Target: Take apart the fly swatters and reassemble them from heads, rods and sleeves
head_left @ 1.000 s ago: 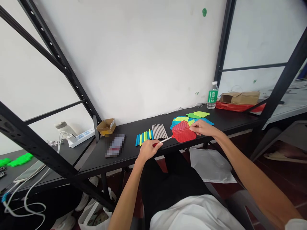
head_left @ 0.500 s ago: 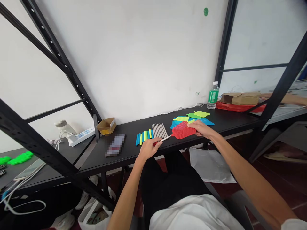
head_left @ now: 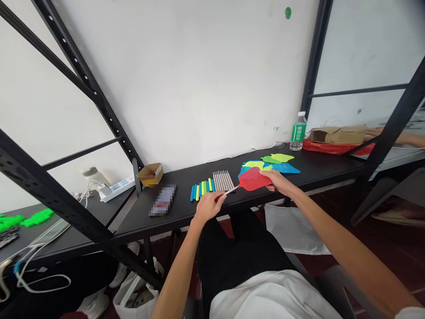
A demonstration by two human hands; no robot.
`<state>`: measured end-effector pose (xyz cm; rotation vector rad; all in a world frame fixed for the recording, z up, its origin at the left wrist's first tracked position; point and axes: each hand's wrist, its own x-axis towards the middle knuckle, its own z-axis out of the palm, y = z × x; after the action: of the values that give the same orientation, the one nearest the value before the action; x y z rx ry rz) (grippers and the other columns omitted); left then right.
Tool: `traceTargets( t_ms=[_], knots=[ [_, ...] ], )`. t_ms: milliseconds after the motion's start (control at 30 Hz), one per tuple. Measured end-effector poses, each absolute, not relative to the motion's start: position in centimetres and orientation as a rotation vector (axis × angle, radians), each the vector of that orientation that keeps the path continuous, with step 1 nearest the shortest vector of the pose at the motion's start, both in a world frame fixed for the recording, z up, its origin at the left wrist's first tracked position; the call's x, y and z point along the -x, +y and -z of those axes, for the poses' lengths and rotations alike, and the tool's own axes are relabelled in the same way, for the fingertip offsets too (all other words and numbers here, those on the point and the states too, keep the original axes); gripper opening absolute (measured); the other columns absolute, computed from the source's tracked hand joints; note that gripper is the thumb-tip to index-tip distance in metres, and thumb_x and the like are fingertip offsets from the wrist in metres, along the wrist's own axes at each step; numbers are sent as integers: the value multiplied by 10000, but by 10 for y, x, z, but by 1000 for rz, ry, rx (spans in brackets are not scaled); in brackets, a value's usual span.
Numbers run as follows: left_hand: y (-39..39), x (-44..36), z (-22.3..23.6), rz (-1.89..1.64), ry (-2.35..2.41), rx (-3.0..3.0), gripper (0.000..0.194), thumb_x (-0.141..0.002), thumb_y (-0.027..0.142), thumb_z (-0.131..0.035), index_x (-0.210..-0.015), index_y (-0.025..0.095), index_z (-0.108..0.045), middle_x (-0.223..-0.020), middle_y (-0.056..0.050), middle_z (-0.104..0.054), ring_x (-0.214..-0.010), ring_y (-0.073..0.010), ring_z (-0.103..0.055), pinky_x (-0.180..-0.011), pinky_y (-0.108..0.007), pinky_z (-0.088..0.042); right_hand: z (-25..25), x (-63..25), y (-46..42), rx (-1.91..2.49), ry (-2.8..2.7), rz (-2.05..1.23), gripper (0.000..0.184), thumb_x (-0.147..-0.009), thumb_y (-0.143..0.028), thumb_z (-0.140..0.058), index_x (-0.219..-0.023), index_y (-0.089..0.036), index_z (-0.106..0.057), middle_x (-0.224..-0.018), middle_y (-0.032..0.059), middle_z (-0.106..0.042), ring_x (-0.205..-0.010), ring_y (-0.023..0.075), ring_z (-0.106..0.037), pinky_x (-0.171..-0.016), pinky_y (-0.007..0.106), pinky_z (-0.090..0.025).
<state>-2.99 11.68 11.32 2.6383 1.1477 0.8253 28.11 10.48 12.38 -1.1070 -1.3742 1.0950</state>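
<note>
A red fly swatter (head_left: 254, 179) with a perforated head and thin pale shaft is held over the front of the black table. My left hand (head_left: 208, 206) is closed around its red handle end. My right hand (head_left: 278, 181) pinches the far edge of the red head. To the left lie blue and yellow handle tubes (head_left: 202, 189) in a row, and beside them several pale metal rods (head_left: 223, 180). Behind the red head rest blue swatter heads (head_left: 287, 168), along with yellow-green swatter heads (head_left: 282, 157), partly overlapping.
A small cardboard box (head_left: 150, 174) and a blurred phone-like object (head_left: 163, 200) occupy the table's left end. A water bottle (head_left: 298, 132) stands at the back right, near another cardboard box (head_left: 338, 134) on red plastic. Black metal posts (head_left: 109, 113) rise on both sides.
The view has shifted slightly, so the scene sits a little further right. Both hands keep their hold on the red swatter, with hardly any movement.
</note>
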Motion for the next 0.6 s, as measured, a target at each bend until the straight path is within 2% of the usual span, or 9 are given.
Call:
traceTargets(
  t_ms=[167, 300, 600],
  knots=[
    [114, 26, -109, -779, 1320, -2697, 336, -969, 378, -434, -1148, 250, -688, -880, -40, -729, -770, -212, -644, -662, -279, -382, -108, -284, 116, 1124, -1368, -1061, 523, -879, -596, -562, -557, -218, -395, -441, -59, -303, -409, 85, -262, -397, 250, -235],
    [109, 23, -113, -709, 1393, -2734, 346, -940, 324, -450, -1253, 288, -594, -775, 10, -690, -731, -199, -639, -642, -273, -372, -99, -283, 124, 1138, -1312, -1012, 537, -859, -625, -561, -552, -222, -385, -441, -57, -293, -413, 87, -245, -397, 252, -215],
    [105, 19, -117, -644, 1517, -2723, 253, -958, 361, -425, -1135, 288, -591, -669, 35, -619, -664, -178, -610, -612, -262, -330, -102, -278, 126, 1232, -1328, -976, 495, -875, -591, -499, -563, -224, -385, -453, -46, -292, -423, 101, -262, -410, 262, -213]
  ],
)
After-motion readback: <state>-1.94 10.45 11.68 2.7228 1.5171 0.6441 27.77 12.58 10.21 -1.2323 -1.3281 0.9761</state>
